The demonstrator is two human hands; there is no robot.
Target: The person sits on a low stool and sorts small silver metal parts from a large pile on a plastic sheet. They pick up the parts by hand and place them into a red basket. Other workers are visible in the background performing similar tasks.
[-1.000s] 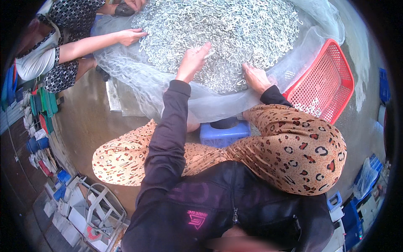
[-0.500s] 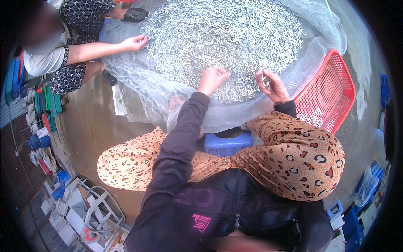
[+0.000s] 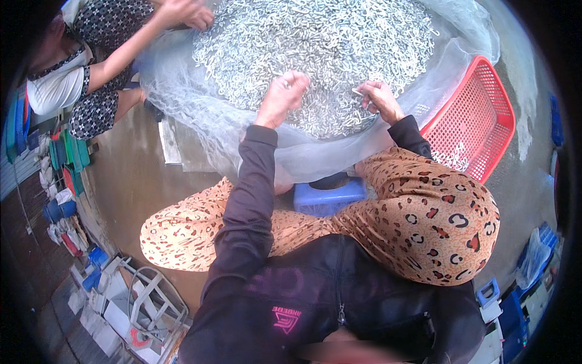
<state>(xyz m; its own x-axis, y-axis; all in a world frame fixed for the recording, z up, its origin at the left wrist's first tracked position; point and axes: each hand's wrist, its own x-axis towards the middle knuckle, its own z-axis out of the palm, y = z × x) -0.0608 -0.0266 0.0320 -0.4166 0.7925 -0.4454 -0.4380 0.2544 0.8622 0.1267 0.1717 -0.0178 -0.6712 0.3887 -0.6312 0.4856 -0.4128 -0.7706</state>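
Observation:
A wide heap of small, curled, silvery fish (image 3: 321, 36) lies on a pale mesh net (image 3: 327, 162) in front of me. My left hand (image 3: 285, 97) is closed just above the heap's near edge, its fingers curled together. What it holds, if anything, is too small to make out. To its right, my right hand (image 3: 379, 100) pinches a small whitish fish (image 3: 357, 91) between thumb and fingers, low over the heap. Beside my right forearm stands a red perforated plastic basket (image 3: 509, 124), with some of the same fish (image 3: 451, 156) in its near end.
Another person's hand (image 3: 197, 15) reaches over the heap's far left edge. A blue plastic stool (image 3: 327, 199) stands between my legs, under the net's edge. Blue crates (image 3: 536, 255) sit at the right, and a metal-framed cart (image 3: 151, 297) stands at the lower left on wet ground.
My left hand has moved left and away from me, closing further. My right hand has shifted slightly left and farther out. The other person's arm has swung up toward the far edge.

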